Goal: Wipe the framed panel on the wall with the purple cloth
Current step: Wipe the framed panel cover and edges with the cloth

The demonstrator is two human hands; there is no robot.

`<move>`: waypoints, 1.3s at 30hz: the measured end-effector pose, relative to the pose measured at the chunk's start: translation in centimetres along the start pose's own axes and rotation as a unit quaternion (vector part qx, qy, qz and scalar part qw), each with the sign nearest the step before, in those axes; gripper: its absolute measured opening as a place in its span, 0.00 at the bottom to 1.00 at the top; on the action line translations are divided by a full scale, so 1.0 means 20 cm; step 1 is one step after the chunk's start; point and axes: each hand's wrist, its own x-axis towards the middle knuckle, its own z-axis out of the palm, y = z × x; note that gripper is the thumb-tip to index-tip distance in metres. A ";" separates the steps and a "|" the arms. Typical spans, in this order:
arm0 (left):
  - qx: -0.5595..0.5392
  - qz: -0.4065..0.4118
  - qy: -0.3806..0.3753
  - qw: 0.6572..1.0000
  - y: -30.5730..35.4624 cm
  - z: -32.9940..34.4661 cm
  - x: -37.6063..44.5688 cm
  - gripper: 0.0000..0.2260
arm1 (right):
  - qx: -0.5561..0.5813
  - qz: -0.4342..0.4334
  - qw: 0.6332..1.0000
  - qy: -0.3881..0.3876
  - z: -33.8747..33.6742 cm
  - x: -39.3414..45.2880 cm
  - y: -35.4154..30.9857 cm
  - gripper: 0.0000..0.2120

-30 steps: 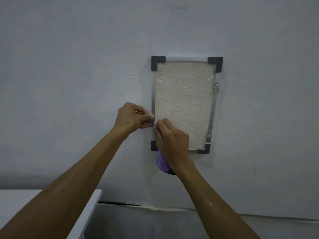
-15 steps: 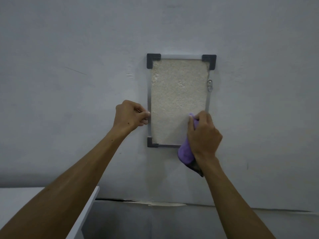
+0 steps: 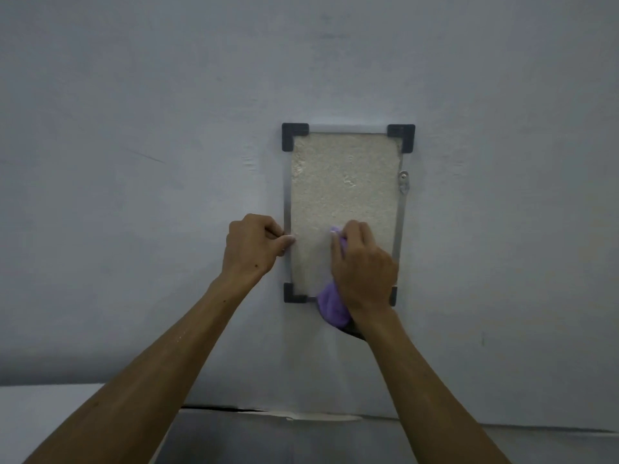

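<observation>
— What are the hands doing?
— The right hand [image 3: 363, 262] grips the purple cloth [image 3: 331, 304], pressing it on the framed panel [image 3: 345, 195]. The left hand [image 3: 253, 246], fingers curled, pinches the frame's edge just left of it.

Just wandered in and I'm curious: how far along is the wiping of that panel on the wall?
Midway, it seems. The right hand presses the purple cloth on the framed panel's lower part; the left hand steadies its left edge. The upper part is not under the cloth; whether it is already clean can't be told.
</observation>
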 end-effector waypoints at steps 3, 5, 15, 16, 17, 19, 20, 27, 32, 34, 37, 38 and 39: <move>-0.013 -0.004 -0.007 1.000 -0.01 0.00 0.01 0.09 | -0.021 0.083 0.996 0.018 -0.06 -0.01 0.16 0.12; -0.019 -0.008 -0.011 1.000 0.00 -0.01 0.00 0.09 | 0.007 0.124 0.992 0.018 -0.10 -0.02 0.21 0.12; 0.020 -0.019 -0.014 1.000 0.04 -0.02 0.00 0.10 | 0.051 -0.037 0.998 -0.012 0.00 0.08 -0.13 0.10; 0.019 -0.020 -0.015 1.000 0.04 -0.02 0.00 0.10 | 0.040 -0.040 0.998 -0.010 -0.01 0.09 -0.10 0.10; 0.012 -0.022 -0.018 1.000 0.04 -0.02 0.00 0.10 | 0.026 -0.032 0.999 -0.007 -0.02 0.08 -0.05 0.11; -0.001 -0.022 -0.019 1.000 0.04 -0.02 0.00 0.09 | -0.010 0.016 1.000 0.002 -0.06 0.06 0.09 0.12; -0.004 -0.021 -0.018 1.000 0.03 -0.02 0.00 0.09 | -0.018 0.042 0.999 0.005 -0.09 0.05 0.16 0.12; -0.014 -0.020 0.003 1.000 0.03 -0.01 -0.05 0.09 | 0.112 0.078 0.989 -0.049 -0.27 0.12 0.39 0.08; 0.028 -0.010 0.033 0.999 0.05 0.01 -0.08 0.10 | 0.266 0.116 0.945 -0.150 -0.34 0.14 0.51 0.09; 0.039 -0.005 0.036 0.999 0.06 0.01 -0.08 0.10 | 0.261 0.108 0.940 -0.190 -0.34 0.13 0.53 0.10; 0.036 -0.012 0.033 0.999 0.07 0.01 -0.09 0.10 | 0.231 0.087 0.942 -0.229 -0.33 0.11 0.53 0.13; 0.035 -0.014 0.031 0.999 0.07 0.01 -0.09 0.10 | 0.219 0.078 0.941 -0.245 -0.33 0.10 0.52 0.13; 0.035 -0.014 0.030 0.999 0.07 0.01 -0.09 0.10 | 0.208 0.069 0.939 -0.263 -0.32 0.09 0.52 0.13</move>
